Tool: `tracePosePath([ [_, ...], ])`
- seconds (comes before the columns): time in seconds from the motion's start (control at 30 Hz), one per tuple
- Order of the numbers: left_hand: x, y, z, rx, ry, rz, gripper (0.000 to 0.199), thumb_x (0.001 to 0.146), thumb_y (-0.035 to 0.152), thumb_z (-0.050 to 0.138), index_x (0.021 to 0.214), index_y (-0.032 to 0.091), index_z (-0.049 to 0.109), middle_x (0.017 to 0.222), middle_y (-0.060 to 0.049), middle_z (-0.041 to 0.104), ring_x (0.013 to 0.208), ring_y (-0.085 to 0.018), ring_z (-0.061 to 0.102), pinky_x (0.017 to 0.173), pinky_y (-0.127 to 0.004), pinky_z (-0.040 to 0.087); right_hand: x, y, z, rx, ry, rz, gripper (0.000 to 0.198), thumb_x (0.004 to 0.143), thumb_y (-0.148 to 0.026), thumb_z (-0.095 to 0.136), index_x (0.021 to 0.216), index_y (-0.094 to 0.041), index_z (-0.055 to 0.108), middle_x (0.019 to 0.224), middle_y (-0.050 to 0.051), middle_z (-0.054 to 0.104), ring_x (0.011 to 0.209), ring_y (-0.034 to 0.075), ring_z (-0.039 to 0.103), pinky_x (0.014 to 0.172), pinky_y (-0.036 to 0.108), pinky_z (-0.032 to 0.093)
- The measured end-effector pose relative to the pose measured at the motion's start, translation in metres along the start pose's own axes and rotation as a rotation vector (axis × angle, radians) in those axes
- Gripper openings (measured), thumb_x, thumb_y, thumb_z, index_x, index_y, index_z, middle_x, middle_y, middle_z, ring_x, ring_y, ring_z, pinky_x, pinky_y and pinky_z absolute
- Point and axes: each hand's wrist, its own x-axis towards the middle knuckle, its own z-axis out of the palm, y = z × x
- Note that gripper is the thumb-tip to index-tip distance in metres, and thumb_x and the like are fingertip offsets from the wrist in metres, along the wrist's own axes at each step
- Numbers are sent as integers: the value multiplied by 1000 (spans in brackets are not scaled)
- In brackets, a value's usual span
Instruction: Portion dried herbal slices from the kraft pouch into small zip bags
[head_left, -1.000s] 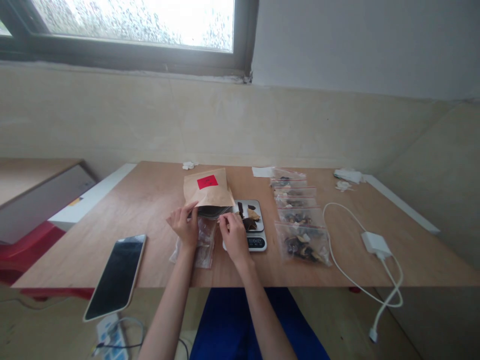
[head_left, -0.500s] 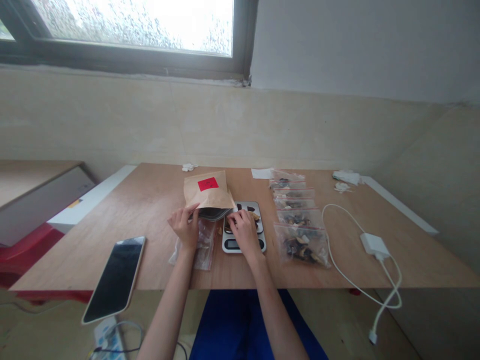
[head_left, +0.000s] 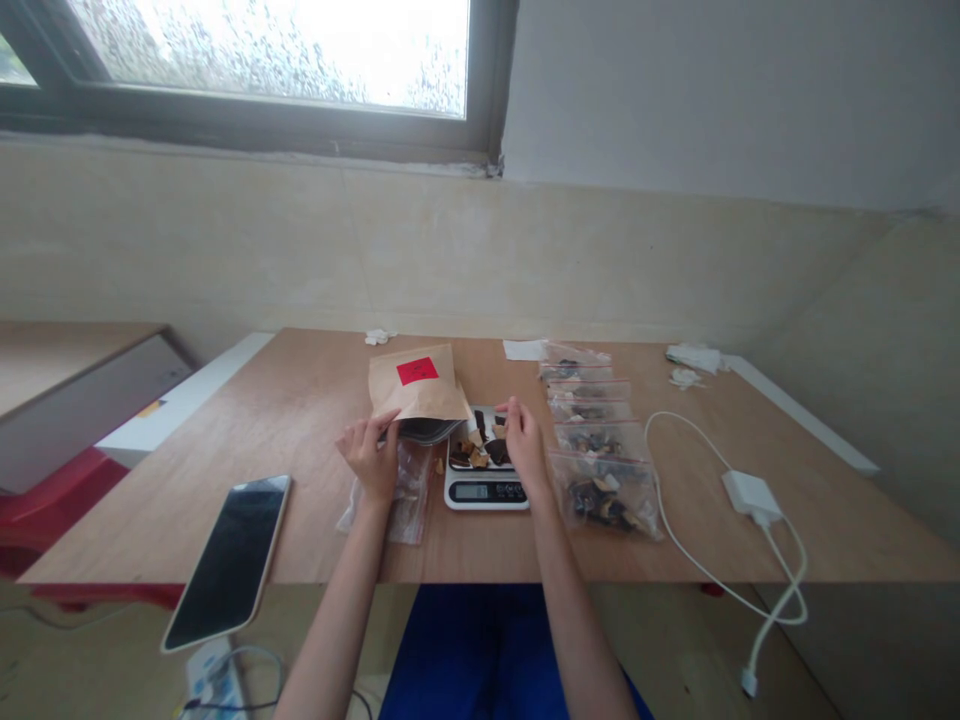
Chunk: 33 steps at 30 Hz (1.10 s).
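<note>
A brown paper bag (head_left: 420, 385) with a red label lies with its dark mouth toward me. My left hand (head_left: 373, 455) pinches the rim of that mouth at its left corner. Right of the bag stands a white kitchen scale (head_left: 489, 492), its small display uncovered. Dark and tan dried pieces (head_left: 480, 453) are spread over the plate. Over the plate's right side hovers my right hand (head_left: 527, 440), fingertips pressed together; whatever is between them is too small to name. Clear plastic bags (head_left: 409, 495) lie partly under my left wrist.
Several zip bags of dark dried pieces (head_left: 604, 495) lie in a column right of the scale. Farther right are a white charger (head_left: 750, 495) and its cable. A phone (head_left: 229, 560) overhangs the table's front left edge. Crumpled tissues (head_left: 694, 357) lie near the wall.
My right hand has moved right and up from the plate's left side, uncovering the pieces and the display. My left hand still pinches the paper bag.
</note>
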Motion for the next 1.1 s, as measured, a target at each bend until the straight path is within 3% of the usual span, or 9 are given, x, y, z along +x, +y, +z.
tracePosePath([
  [0.27,1,1,0,-5,5,22,28,85,41,48,84,21,68,67,-3,59,69,-18,50,72,-32,29,28,24,12,16,-88,37,24,73,-19,35,86,-19,55,85,3,58,81,15,54,76,27,42],
  [0.57,1,1,-1,-1,-12,14,28,85,42,48,84,21,68,67,-3,59,69,-18,50,72,-31,29,31,27,14,-67,-204,-121,32,65,-4,36,85,-18,56,93,5,56,94,17,50,89,34,38],
  [0.67,1,1,-1,0,-5,15,28,85,41,49,83,21,68,67,-3,59,68,-18,50,71,-31,29,29,20,9,-164,-149,-183,28,69,-4,39,85,-18,57,93,7,56,96,20,49,92,38,36],
  [0.8,1,1,-1,-12,4,23,26,85,39,50,84,21,68,68,-3,60,69,-18,50,72,-31,29,12,5,8,-224,-115,-309,25,76,-4,38,86,-17,58,91,7,57,92,20,51,87,35,40],
  [0.93,1,2,-1,3,9,-1,27,85,40,48,83,21,68,70,-3,62,70,-18,49,72,-32,29,-19,-13,19,-227,-361,-472,29,78,-1,38,84,-16,61,89,6,55,91,17,53,85,29,42],
  [1.1,1,1,-2,14,9,-51,30,86,41,46,85,21,67,71,-4,63,71,-19,51,74,-32,30,-54,-27,36,-462,-506,-565,28,79,0,41,84,-16,63,92,6,56,92,19,51,87,31,44],
])
